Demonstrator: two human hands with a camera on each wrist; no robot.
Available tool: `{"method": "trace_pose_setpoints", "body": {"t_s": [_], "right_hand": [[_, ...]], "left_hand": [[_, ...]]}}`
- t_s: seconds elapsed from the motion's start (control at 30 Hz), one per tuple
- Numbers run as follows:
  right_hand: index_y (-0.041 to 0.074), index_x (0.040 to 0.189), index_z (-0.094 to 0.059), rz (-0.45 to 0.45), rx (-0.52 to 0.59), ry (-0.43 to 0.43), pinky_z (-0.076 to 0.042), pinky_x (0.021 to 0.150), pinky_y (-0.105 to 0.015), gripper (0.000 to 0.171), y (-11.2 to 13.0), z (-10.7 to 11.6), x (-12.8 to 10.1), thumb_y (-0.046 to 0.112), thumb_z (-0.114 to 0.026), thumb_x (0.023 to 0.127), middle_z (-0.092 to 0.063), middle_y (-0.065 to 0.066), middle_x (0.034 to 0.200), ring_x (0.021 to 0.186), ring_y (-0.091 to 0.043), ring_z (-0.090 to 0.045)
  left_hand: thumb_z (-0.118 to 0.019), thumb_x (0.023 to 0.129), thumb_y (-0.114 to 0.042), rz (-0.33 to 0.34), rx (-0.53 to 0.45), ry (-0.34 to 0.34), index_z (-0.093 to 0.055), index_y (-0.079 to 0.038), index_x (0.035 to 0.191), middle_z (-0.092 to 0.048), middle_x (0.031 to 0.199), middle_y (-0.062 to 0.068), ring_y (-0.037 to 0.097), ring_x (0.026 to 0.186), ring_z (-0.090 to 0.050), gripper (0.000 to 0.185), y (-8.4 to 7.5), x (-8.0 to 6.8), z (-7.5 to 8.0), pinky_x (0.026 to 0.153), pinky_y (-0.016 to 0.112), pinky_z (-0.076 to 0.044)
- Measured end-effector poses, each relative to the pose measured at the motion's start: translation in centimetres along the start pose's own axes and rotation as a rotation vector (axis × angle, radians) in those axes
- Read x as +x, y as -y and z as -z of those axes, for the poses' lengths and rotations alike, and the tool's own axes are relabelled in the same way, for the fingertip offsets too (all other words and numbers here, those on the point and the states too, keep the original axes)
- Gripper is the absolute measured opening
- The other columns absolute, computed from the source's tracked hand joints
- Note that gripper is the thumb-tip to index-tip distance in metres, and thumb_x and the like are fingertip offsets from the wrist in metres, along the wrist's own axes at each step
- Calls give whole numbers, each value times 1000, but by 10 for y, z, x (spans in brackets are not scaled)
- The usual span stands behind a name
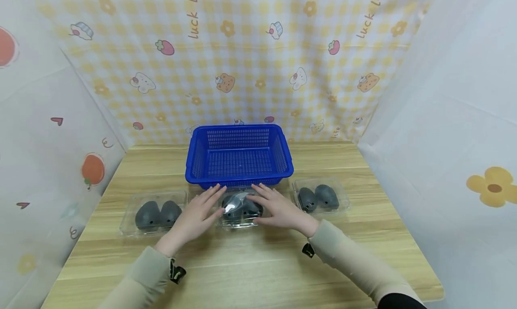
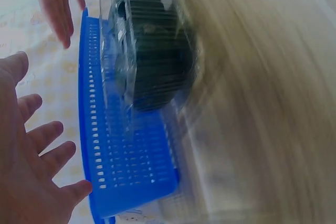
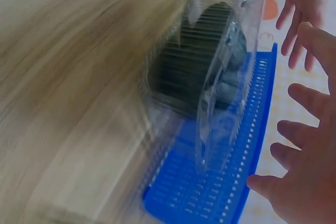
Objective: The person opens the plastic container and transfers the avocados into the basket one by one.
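A clear plastic clamshell box [image 1: 241, 210] with dark grey rounded objects inside lies on the wooden table just in front of a blue mesh basket [image 1: 238, 130]. My left hand [image 1: 202, 210] is at its left side and my right hand [image 1: 274, 203] at its right, both with fingers straight and spread. In the left wrist view, my left hand [image 2: 31, 166] is open beside the box [image 2: 152, 56] and basket [image 2: 131, 166] with a gap showing. The right wrist view shows my right hand [image 3: 310, 166] spread near the box [image 3: 210, 72], holding nothing.
A second clamshell box [image 1: 155, 212] with two dark objects lies to the left, and a third [image 1: 321, 197] to the right. The basket holds nothing. Patterned cloth walls close in the back and both sides. Bare wooden tabletop [image 1: 250, 268] stretches toward me.
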State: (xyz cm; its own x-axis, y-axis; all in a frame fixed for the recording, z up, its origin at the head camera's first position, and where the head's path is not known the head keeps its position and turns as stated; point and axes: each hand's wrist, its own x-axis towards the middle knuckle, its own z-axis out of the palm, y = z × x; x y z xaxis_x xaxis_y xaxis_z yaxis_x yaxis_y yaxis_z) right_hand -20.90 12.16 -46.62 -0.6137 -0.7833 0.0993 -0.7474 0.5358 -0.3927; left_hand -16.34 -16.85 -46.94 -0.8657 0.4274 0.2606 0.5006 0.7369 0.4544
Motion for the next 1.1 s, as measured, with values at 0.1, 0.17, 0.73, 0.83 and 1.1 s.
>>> {"method": "trace_pose_setpoints", "body": {"t_s": [0.1,0.17,0.73,0.83,1.1], "right_hand": [[18,149,-41,-5,-26,12,-23,110,-61,71,2,-6,6,51,-64,89,-22,-10,158,144,-34,-17],[19,149,-40,-2,-48,24,-23,110,-61,72,3,-11,11,54,-61,90,-22,-9,158,145,-32,-17],[31,150,-38,-30,-232,25,-16,112,-61,81,-1,-36,29,74,-52,83,-28,-2,156,145,-26,-19],[31,149,-39,-24,-250,14,-16,112,-62,78,-2,-39,29,72,-53,84,-28,-3,156,144,-28,-20],[33,149,-39,-31,-298,9,-14,111,-64,75,-2,-45,30,70,-54,85,-27,-4,157,143,-31,-24]], "left_hand": [[-51,100,-40,13,-31,-5,-35,-14,151,-32,153,14,40,137,-33,60,-1,0,-7,104,67,-27],[-51,100,-40,28,-51,-10,-35,-13,151,-32,153,15,40,137,-33,60,0,-2,-11,105,66,-28],[-77,79,-45,145,-154,74,-26,-9,153,-18,155,26,49,136,-26,97,8,-9,-39,102,66,-32],[-79,78,-43,171,-174,85,-24,-9,154,-16,155,27,51,135,-25,101,9,-8,-41,101,67,-32],[-79,77,-46,272,-227,123,-14,-4,155,-8,155,30,54,135,-21,110,8,-6,-46,103,67,-29]]}}
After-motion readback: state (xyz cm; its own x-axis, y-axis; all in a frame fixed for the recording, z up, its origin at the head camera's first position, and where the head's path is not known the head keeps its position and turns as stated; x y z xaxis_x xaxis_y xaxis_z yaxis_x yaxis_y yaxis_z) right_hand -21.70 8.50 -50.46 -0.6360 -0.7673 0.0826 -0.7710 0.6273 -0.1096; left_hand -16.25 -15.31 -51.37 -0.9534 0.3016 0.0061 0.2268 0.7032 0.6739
